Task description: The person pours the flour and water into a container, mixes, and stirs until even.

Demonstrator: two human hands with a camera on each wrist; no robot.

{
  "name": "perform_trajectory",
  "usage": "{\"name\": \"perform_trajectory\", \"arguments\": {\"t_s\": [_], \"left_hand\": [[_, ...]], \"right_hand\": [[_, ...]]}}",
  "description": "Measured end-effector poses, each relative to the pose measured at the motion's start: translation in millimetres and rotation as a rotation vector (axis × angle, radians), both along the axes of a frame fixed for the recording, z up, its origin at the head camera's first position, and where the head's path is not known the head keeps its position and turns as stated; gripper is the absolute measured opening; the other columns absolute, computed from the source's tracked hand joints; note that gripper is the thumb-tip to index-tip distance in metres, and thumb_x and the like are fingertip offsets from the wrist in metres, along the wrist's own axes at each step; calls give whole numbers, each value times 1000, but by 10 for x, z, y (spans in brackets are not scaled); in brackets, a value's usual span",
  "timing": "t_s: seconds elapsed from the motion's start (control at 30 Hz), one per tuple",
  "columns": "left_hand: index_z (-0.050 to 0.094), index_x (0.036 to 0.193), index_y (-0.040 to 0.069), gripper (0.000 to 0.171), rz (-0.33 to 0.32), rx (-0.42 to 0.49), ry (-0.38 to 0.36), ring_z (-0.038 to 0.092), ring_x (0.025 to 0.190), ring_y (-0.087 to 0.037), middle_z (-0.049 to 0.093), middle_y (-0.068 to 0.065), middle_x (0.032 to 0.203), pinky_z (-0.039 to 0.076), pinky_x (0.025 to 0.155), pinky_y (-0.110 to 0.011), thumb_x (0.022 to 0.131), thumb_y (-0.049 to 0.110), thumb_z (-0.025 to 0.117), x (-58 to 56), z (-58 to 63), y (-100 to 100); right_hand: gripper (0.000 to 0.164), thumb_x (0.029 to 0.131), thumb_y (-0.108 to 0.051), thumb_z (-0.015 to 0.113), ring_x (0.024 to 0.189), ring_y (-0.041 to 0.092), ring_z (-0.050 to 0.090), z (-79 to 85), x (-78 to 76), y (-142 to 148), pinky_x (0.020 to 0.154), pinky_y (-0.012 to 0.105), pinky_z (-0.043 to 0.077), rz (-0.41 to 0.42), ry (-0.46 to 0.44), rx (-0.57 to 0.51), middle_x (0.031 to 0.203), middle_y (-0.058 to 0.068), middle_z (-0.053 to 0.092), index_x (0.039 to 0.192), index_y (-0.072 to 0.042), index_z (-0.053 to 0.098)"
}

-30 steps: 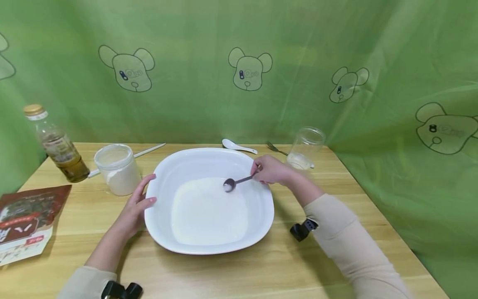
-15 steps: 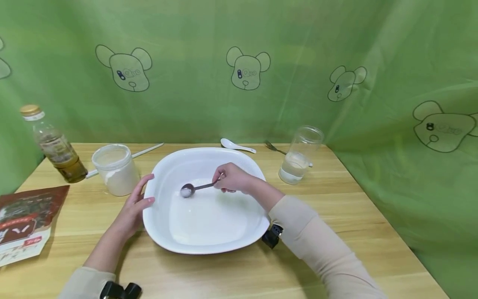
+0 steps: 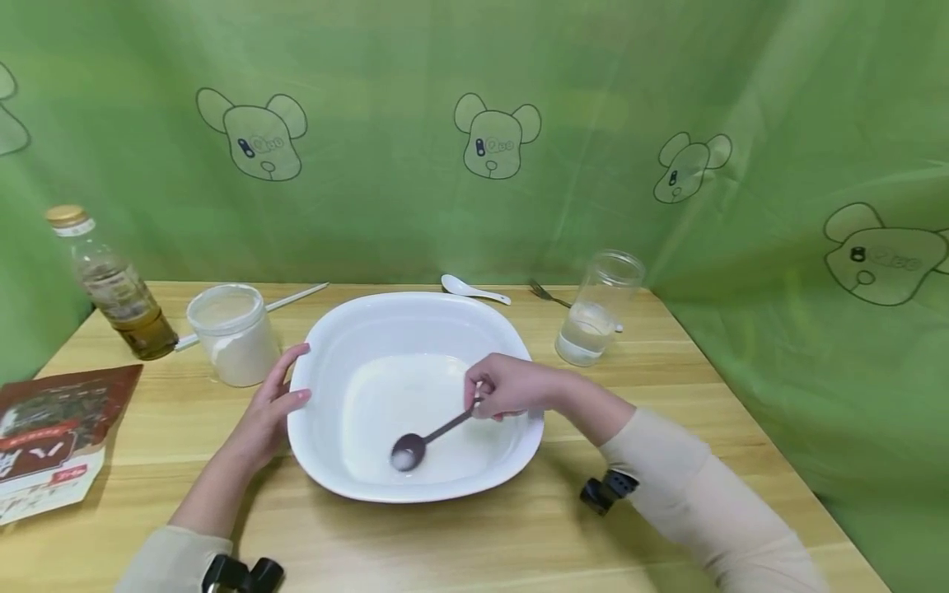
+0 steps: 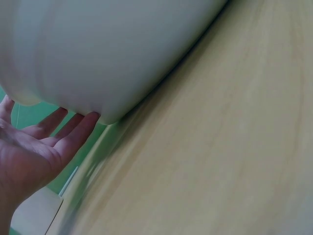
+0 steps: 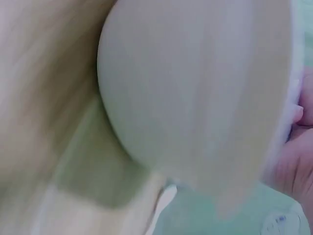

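Observation:
A white oval basin (image 3: pixel 415 492) stands on the wooden table with smooth, whitish contents (image 3: pixel 400 395) over its bottom. At its left side my left hand (image 3: pixel 265 416) holds the rim, thumb and a finger over the edge. The left wrist view shows its other fingertips against the basin's outer wall (image 4: pixel 122 54). My right hand (image 3: pixel 507 385), over the right part of the basin, pinches the handle of a dark brown spoon (image 3: pixel 409 451). The spoon's bowl is down in the near part of the basin, with something white in it. The right wrist view is blurred, and the basin hides the spoon there.
Left of the basin are a jar of white powder (image 3: pixel 240 346), a bottle of brown liquid (image 3: pixel 122 301), a white stick (image 3: pixel 300 296) and a printed bag (image 3: pixel 59 436). Behind lie a white spoon (image 3: pixel 474 291) and a fork (image 3: pixel 549 294). A glass jar (image 3: pixel 589 325) stands right.
My right hand has swept the brown spoon from the basin's right side to the left, then back toward the near middle. My left hand stays at the rim.

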State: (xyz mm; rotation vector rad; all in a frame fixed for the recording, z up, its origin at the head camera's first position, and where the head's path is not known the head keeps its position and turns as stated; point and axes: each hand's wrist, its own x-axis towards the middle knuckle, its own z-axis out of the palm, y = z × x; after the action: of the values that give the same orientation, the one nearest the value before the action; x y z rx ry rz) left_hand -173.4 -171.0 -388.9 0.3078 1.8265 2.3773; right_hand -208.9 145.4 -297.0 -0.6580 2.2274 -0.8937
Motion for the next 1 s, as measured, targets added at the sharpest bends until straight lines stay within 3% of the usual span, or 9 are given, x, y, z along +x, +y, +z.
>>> {"name": "perform_trajectory", "arguments": {"t_s": [0.2, 0.3, 0.43, 0.63, 0.87, 1.0], "left_hand": [[27, 131, 25, 51, 0, -1, 2, 55, 91, -20, 41, -13, 112, 49, 69, -38, 85, 9, 44, -4, 15, -2], [27, 131, 25, 51, 1, -6, 1, 55, 91, -20, 41, -12, 112, 49, 69, -37, 85, 9, 44, -2, 17, -10], [27, 131, 25, 51, -4, -4, -1, 55, 91, -20, 41, -11, 113, 49, 69, -37, 85, 9, 44, 4, 10, -6], [27, 131, 25, 51, -4, -1, -2, 55, 89, -20, 43, -10, 112, 49, 69, -38, 85, 9, 44, 5, -3, 4], [27, 131, 25, 51, -14, 12, 11, 55, 90, -20, 43, -10, 111, 49, 70, -38, 85, 8, 43, -1, -10, 5], [27, 131, 24, 52, -18, 20, 16, 55, 90, -20, 42, -11, 112, 49, 69, -39, 85, 6, 43, -2, -13, 2]], "right_hand": [[13, 68, 10, 49, 44, 10, 41, 198, -38, 381, 40, 18, 33, -11, 123, 37, 53, 3, 47, 74, 1, 56], [15, 66, 11, 48, 43, 11, 41, 260, -104, 441, 39, 19, 33, -67, 213, 63, 54, 5, 49, 74, 2, 56], [14, 66, 9, 49, 43, 11, 40, 226, -234, 391, 38, 19, 32, -189, 291, 102, 54, 5, 49, 75, 1, 57], [11, 71, 4, 53, 42, 11, 38, 46, -393, 106, 37, 18, 29, -299, 250, 64, 55, 8, 51, 81, 1, 57], [8, 74, 4, 55, 38, 10, 33, -101, -347, -288, 34, 17, 25, -283, 115, -49, 53, 7, 49, 82, 0, 56], [7, 75, 5, 55, 37, 10, 30, -121, -240, -402, 34, 18, 22, -218, 13, -89, 51, 7, 47, 81, 1, 56]]}}
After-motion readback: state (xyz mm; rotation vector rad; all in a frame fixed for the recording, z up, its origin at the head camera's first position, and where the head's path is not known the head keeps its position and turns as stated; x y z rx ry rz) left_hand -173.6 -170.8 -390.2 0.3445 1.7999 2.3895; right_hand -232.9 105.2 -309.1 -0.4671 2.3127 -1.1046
